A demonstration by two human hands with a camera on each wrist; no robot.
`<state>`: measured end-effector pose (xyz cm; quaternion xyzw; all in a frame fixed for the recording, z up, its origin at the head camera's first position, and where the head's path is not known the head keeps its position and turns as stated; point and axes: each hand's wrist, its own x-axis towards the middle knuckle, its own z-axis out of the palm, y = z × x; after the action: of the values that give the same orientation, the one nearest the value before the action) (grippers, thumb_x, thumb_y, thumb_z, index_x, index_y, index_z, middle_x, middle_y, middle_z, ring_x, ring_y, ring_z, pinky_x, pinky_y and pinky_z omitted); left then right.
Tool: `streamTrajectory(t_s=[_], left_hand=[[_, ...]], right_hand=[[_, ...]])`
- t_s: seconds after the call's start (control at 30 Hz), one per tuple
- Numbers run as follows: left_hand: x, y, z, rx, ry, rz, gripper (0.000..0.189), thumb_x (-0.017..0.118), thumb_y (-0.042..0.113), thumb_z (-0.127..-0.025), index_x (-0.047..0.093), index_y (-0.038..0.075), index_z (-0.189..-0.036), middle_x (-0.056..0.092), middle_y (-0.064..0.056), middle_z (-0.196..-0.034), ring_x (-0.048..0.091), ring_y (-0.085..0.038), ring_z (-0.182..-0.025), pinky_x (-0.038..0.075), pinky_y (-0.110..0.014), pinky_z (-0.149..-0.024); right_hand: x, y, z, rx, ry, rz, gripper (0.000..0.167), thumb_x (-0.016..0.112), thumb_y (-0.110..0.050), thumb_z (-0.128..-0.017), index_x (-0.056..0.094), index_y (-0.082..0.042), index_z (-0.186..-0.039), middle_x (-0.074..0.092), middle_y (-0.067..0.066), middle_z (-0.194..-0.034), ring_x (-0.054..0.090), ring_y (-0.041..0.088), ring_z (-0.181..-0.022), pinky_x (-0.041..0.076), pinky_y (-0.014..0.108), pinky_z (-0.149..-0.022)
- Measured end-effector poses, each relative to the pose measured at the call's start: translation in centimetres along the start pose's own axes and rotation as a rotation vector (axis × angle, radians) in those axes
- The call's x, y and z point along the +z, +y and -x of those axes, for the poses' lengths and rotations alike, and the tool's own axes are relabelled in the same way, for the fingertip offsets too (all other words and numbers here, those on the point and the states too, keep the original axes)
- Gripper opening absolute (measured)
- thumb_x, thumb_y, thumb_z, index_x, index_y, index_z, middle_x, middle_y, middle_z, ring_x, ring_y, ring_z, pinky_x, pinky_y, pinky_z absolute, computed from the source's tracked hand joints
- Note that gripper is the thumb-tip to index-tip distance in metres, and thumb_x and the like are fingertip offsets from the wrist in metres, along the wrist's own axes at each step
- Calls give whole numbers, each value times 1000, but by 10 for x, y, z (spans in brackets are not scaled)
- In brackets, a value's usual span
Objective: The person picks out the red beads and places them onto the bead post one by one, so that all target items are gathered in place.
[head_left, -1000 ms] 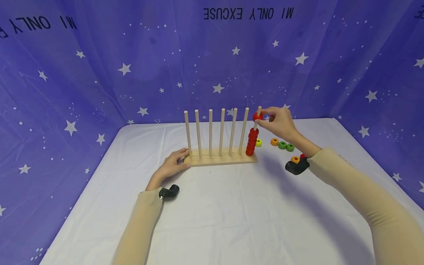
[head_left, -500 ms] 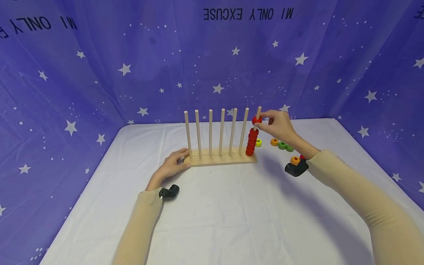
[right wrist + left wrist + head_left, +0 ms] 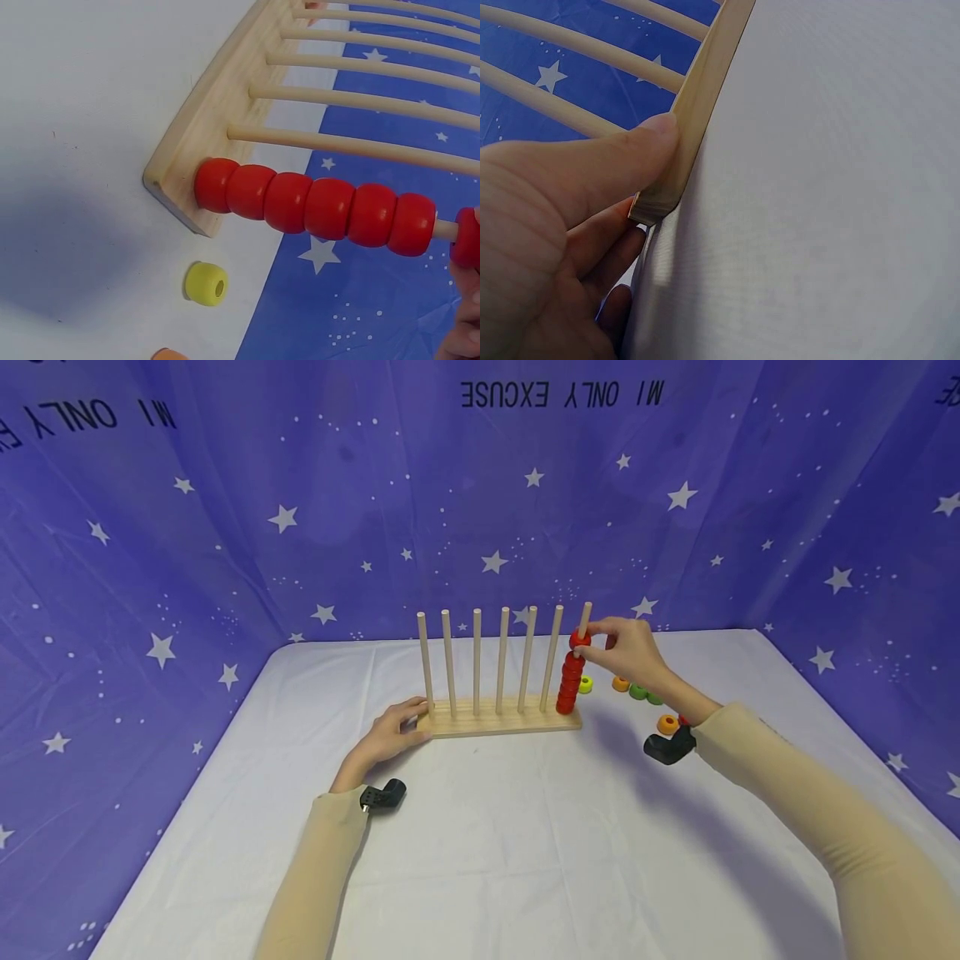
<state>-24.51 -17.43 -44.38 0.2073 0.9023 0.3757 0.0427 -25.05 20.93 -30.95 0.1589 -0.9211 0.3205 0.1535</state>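
A wooden peg stand point(image 3: 495, 720) with a row of upright pegs rests on the white table. My left hand point(image 3: 388, 732) grips the left end of its base; in the left wrist view the thumb point(image 3: 656, 139) lies on the front edge, fingers behind. My right hand point(image 3: 632, 650) pinches a red bead point(image 3: 580, 640), threaded on the rightmost peg. Below it, a stack of several red beads point(image 3: 330, 208) fills that peg's lower part. The right wrist view shows a short bare stretch of peg between the held bead point(image 3: 466, 238) and the stack.
Right of the stand lie a yellow bead point(image 3: 585, 684), orange beads point(image 3: 621, 683), green beads point(image 3: 638, 692) and a partly hidden red bead point(image 3: 682, 721). The other pegs point(image 3: 502, 660) carry no beads. A blue star-patterned cloth point(image 3: 420, 510) hangs behind the table.
My right hand has moved down along the rightmost peg, bringing the pinched red bead closer to the stack. The left hand and the stand have stayed put.
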Motion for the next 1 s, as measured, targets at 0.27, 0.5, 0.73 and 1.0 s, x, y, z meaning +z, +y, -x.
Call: streamTrajectory(t_s=[0.27,0.5,0.73,1.0], left_hand=[[0,1,1,5,2,-2,58,64,18,-86,44,-1,-137,34,-19,-150,28,-44,-137,17,-67,-109],[0,1,0,3,-1,-3,58,64,18,-87,43,-1,-138,33,-19,-151,28,-44,-138,16,-68,-109],[0,3,1,-3,-2,5,58,64,18,-87,43,-1,-138,33,-19,-151,28,-44,-138,16,-67,-110],[-1,3,2,-4,2,18,58,65,18,-87,43,-2,-137,34,-19,-150,29,-43,-137,22,-62,-111]], right_hand=[[2,1,3,30,-38,10,32,72,-21,-81,70,-4,-107,70,14,-96,42,18,-56,30,23,-45],[3,2,5,47,-50,13,32,71,-21,-81,70,-3,-107,70,16,-97,43,17,-57,31,23,-45],[5,4,5,46,-52,15,32,70,-21,-81,70,-3,-108,69,15,-95,43,14,-56,32,22,-45],[5,4,6,41,-63,13,34,70,-19,-82,68,-1,-111,69,17,-98,43,16,-57,33,22,-46]])
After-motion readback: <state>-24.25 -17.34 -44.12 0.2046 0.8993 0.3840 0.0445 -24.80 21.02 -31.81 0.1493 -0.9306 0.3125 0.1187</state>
